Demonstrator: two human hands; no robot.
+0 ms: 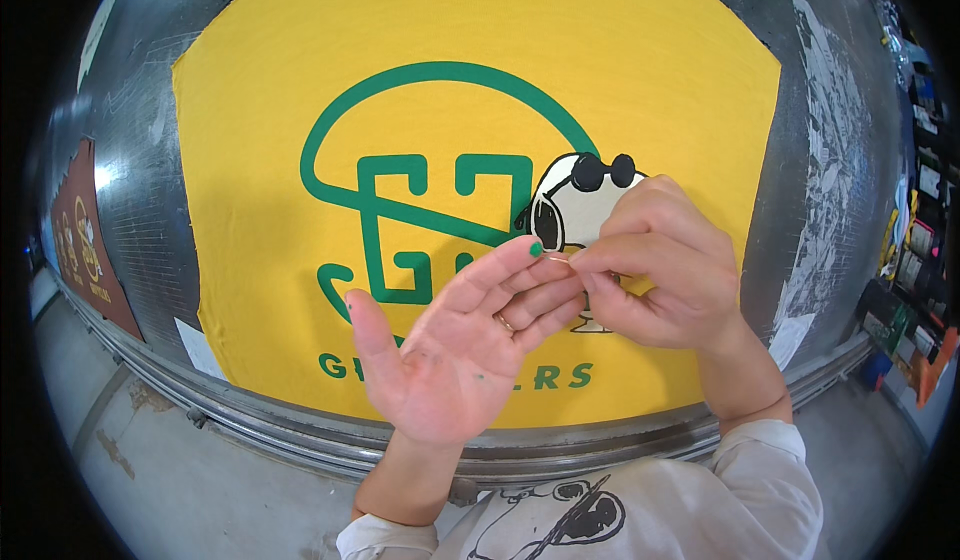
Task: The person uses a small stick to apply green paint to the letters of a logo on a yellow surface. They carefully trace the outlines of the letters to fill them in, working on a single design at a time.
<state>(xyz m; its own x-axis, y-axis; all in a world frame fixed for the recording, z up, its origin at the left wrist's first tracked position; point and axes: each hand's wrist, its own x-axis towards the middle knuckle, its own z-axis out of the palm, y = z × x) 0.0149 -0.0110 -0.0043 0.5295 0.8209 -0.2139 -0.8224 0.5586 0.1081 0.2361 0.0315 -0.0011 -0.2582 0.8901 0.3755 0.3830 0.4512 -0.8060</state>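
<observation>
A yellow fabric panel [260,130] lies flat on a dark table, printed with a green line design [440,72] and a white cartoon dog in black sunglasses [575,200]. Above it my left hand [455,370] is open, palm up, with a ring on one finger. A dab of green paint [536,249] sits on its index fingertip, and small green specks mark the palm. My right hand [665,270] pinches a thin, pin-like thing [558,258] by that fingertip; its exact kind is too small to tell. Both hands hide part of the print.
The dark tabletop [150,190] shows white scuffs at the right. A brown printed fabric panel [95,250] lies at the far left. Metal rails [270,440] run along the near edge. Various coloured items crowd a rack [915,260] at the far right.
</observation>
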